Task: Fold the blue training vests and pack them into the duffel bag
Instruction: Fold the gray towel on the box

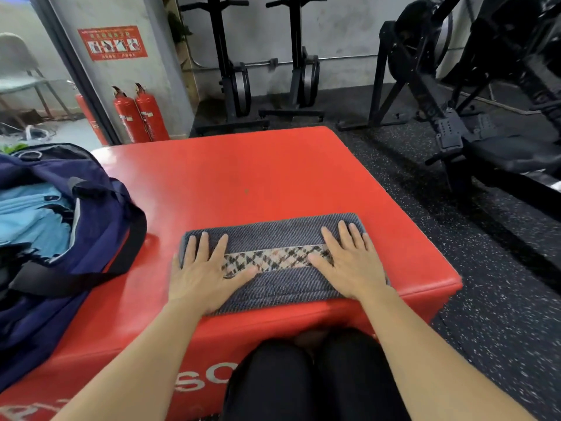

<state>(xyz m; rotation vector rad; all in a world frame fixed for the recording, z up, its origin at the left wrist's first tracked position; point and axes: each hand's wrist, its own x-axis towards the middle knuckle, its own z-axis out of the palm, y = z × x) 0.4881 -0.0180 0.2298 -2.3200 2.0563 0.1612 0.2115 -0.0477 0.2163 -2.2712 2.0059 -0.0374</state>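
Note:
A folded grey-blue woven vest with a plaid band across its middle lies near the front edge of the red padded box. My left hand presses flat on its left end, fingers straight. On its right end my right hand lies flat the same way. A navy duffel bag stands open at the left of the box, and light blue fabric shows inside it.
Two red fire extinguishers stand by the wall at the back left. Black gym machines fill the back and right on speckled black flooring. My knees in black trousers touch the box's front.

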